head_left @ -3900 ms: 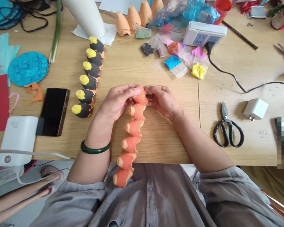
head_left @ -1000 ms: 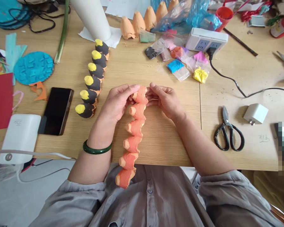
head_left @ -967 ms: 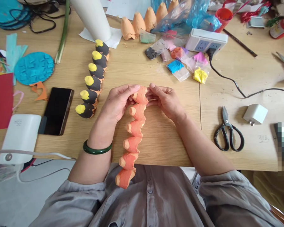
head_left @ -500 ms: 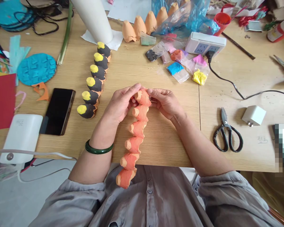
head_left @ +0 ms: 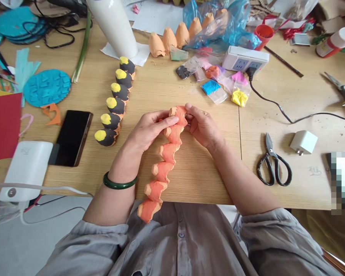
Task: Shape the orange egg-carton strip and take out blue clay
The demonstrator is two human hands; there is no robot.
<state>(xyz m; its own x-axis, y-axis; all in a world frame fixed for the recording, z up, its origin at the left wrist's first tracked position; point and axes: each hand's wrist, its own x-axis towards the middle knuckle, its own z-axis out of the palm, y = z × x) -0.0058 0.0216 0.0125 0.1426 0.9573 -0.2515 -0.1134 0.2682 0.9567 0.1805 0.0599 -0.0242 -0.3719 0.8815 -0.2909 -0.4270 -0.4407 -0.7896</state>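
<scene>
An orange-coated egg carton strip (head_left: pixel 163 170) with several bumps runs from between my hands down past the table's front edge, its bump tips paler. My left hand (head_left: pixel 152 128) grips its far end, thumb lying across the upper bumps. From the other side, my right hand (head_left: pixel 200 123) pinches the same end with thumb and fingers; some fingertips are hidden behind it. Left of my hands lies a second egg carton strip (head_left: pixel 115 103), coated black with yellow tips. A bare orange egg carton strip (head_left: pixel 169 40) stands at the back, partly under a blue plastic bag (head_left: pixel 232 28).
Small bags of coloured clay (head_left: pixel 212 87) and a power strip (head_left: pixel 245 59) lie beyond my hands. Black-handled scissors (head_left: pixel 271 161) and a white charger (head_left: pixel 304 142) are at right. At left are a phone (head_left: pixel 71 138), a power bank (head_left: pixel 27 168) and a blue oval (head_left: pixel 47 87).
The far end of the orange strip has shifted slightly right, and its near end slightly left. My left thumb has moved from the strip's top end down across its upper bumps.
</scene>
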